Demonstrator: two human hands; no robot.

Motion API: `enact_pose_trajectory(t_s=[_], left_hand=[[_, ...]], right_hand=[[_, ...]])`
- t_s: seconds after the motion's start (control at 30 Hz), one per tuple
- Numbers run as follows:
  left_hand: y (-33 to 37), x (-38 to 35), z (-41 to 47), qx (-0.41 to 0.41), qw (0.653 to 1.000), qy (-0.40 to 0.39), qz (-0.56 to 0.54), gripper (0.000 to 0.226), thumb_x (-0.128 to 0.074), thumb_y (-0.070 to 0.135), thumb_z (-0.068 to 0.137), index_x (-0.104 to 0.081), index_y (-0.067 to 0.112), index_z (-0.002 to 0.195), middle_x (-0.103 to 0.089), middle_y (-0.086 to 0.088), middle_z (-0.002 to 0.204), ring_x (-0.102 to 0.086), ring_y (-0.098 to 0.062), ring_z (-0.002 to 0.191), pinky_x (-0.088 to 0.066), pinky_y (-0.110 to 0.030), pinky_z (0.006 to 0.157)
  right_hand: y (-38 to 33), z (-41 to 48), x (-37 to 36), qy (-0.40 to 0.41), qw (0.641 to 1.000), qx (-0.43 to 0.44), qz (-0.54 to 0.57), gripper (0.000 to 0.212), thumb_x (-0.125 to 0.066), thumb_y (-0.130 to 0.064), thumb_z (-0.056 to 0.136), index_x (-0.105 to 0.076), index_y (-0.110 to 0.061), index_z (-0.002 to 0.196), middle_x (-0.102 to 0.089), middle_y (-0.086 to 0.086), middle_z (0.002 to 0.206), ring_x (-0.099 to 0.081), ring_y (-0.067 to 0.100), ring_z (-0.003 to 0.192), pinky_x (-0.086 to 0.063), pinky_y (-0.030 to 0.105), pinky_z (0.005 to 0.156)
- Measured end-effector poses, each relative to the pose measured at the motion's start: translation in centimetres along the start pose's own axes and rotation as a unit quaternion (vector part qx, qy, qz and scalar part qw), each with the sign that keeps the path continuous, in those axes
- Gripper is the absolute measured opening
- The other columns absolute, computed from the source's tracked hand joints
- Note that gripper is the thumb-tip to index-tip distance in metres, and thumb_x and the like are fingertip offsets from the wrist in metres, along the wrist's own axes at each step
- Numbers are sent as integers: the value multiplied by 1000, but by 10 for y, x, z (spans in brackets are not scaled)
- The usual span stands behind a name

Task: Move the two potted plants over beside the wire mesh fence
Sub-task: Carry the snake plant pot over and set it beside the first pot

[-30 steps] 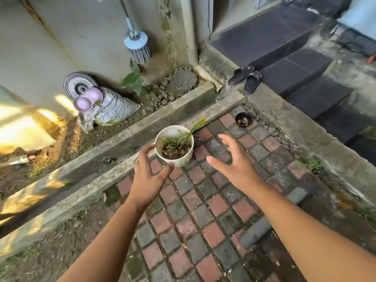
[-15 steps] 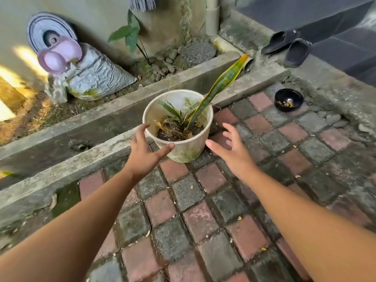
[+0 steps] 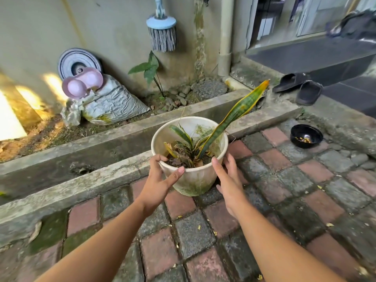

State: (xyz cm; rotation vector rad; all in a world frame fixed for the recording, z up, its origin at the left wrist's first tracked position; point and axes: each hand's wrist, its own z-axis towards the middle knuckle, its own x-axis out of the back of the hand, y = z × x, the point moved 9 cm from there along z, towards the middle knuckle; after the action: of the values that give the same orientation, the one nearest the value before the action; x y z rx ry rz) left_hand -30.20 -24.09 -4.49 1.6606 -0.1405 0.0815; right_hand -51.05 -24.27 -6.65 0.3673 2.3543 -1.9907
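The pot [image 3: 190,155], cream and stained green low on its wall, stands on the paving [image 3: 195,237] against the concrete curb [image 3: 97,180], holding a small plant with one long striped leaf [image 3: 236,112] leaning toward 1 o'clock. Both arms reach straight forward from the bottom of the view. The left hand [image 3: 160,180] sits at the pot's 8 o'clock, fingers curled over the rim and thumb laid across the near wall. The right hand [image 3: 227,180] is at 4 o'clock, thumb tip at the rim, fingers spread wide down the pot's side; whether the palm presses the wall cannot be told. A black bowl [image 3: 306,136] lies on the paving at 3 o'clock, well apart. Black sandals [image 3: 299,86] rest at 1 o'clock beyond the curb. At 10 o'clock a grey sack [image 3: 114,102] leans by the wall [image 3: 40,27]; a brush [image 3: 161,33] hangs at 12.
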Motion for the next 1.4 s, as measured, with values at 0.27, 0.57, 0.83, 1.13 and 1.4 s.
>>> enact_pose_trajectory(t_s=[0.27, 0.57, 0.83, 1.13, 1.4], left_hand=[[0, 0, -8, 47, 991, 40, -115, 102, -81, 26, 89, -10, 60, 154, -49, 14, 159, -59, -23, 138, -60, -53, 95], [9, -2, -13, 24, 995, 43, -92, 96, -77, 8, 92, -22, 50, 158, -56, 13, 153, -58, -17, 138, -47, -42, 101], [15, -10, -20, 39, 994, 60, -83, 63, -59, 12, 106, -28, 51, 144, -61, 14, 136, -59, -5, 121, -42, -53, 115], [15, -24, -19, 39, 989, 120, -76, 76, -60, 39, 66, -35, 54, 136, -48, -6, 145, -57, -35, 132, -55, -69, 106], [15, -23, -10, 66, 992, 74, -77, 78, -50, 17, 79, -31, 42, 150, -59, -17, 143, -61, -25, 94, -55, -42, 69]], right_hand=[[-4, 1, -5, -68, 997, 2, -37, 120, -80, -81, 58, -12, -63, 156, -26, -19, 169, -32, 13, 152, -29, 54, 125], [3, -3, -8, -97, 993, 73, -5, 117, -94, -71, 49, -22, -81, 141, -25, -18, 171, -34, 16, 156, -34, 52, 127], [-20, -14, -3, -64, 990, 85, 93, 92, -81, -59, 70, -34, -64, 149, -28, -12, 171, -33, 17, 157, -26, 54, 130], [10, -17, 21, 20, 990, 56, 126, 70, -76, -44, 89, -40, -44, 149, -60, -26, 134, -56, -4, 120, -45, 44, 100], [26, -6, 29, -46, 991, -45, 119, 90, -65, -68, 76, -24, -59, 156, -39, -16, 167, -31, 24, 157, -5, 73, 122]])
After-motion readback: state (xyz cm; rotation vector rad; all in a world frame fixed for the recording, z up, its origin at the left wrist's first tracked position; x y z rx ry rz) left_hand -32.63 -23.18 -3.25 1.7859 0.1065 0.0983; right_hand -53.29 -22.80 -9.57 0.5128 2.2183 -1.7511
